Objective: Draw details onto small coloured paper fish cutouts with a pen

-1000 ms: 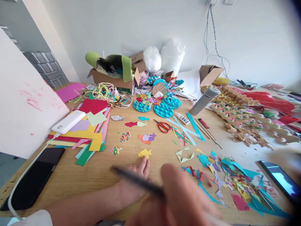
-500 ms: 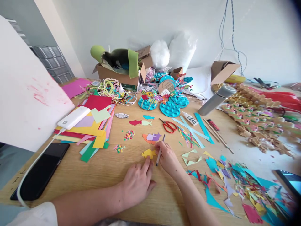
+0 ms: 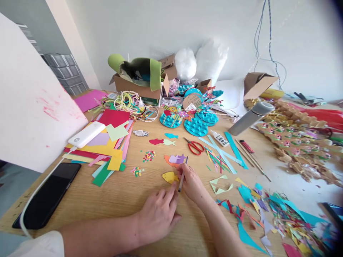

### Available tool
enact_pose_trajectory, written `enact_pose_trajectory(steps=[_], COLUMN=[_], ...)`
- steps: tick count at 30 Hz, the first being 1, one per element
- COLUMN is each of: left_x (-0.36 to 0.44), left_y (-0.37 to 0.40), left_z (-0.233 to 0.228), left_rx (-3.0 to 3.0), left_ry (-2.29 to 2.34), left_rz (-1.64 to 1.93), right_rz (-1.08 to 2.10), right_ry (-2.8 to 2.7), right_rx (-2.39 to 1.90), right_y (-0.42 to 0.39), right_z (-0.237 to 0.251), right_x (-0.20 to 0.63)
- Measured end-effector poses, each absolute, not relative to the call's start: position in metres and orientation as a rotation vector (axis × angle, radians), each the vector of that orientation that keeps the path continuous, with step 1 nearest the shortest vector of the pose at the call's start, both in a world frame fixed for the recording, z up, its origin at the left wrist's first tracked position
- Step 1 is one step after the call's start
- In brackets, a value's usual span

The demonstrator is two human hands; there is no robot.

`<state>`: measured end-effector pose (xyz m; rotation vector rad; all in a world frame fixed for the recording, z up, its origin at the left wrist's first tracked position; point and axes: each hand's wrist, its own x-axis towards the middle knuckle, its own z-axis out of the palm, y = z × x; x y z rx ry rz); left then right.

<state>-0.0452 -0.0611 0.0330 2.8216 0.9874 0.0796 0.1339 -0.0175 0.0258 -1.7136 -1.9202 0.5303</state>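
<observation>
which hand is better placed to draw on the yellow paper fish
Right. The right hand holds the pencil, tip beside the yellow paper fish; the left hand lies flat, empty.

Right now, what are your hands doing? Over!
Right hand grips a pencil, tip beside the yellow paper fish. Left hand flat on the table, just below the fish. Red scissors lie beyond, apart.

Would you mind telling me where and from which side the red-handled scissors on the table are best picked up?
Grip the red-handled scissors at the red loops, coming from above on the near right. They lie flat and closed on the wooden table, blades pointing away to the left, loops toward the right hand, which already holds a pencil.
</observation>
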Motion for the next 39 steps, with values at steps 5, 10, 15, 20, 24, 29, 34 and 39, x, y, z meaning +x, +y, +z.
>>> enact_pose_trajectory(steps=[5, 10, 15, 20, 24, 29, 34, 39], left_x=[-0.047, -0.046, -0.047, -0.047, -0.046, -0.044, -0.045, -0.046], left_y=[-0.061, -0.058, -0.056, -0.052, -0.047, -0.045, -0.046, -0.047], left_z=[0.036, 0.031, 0.028, 0.028, 0.022, 0.014, 0.014, 0.013], left_rx=[2.827, 2.823, 2.815, 2.848, 2.884, 2.868, 2.861, 2.850], left_ry=[0.833, 0.819, 0.829, 0.798, 0.839, 0.863, 0.836, 0.836], left_rz=[0.168, 0.224, 0.248, 0.315, 0.481, 0.527, 0.547, 0.557], right_rz=[0.474, 0.370, 0.319, 0.414, 0.385, 0.244, 0.163, 0.172], right_ry=[-1.904, -1.850, -1.778, -1.858, -1.966, -2.105, -2.086, -2.039], right_rx=[-1.603, -1.633, -1.606, -1.483, -1.422, -1.386, -1.467, -1.447], right_y=[0.013, 0.072, 0.071, 0.033, 0.029, 0.036, 0.033, 0.035], right_z=[0.036, 0.042, 0.041, 0.028, 0.012, 0.000, 0.002, 0.002], right_x=[0.130, 0.127, 0.140, 0.157, 0.164, 0.165, 0.164, 0.160])
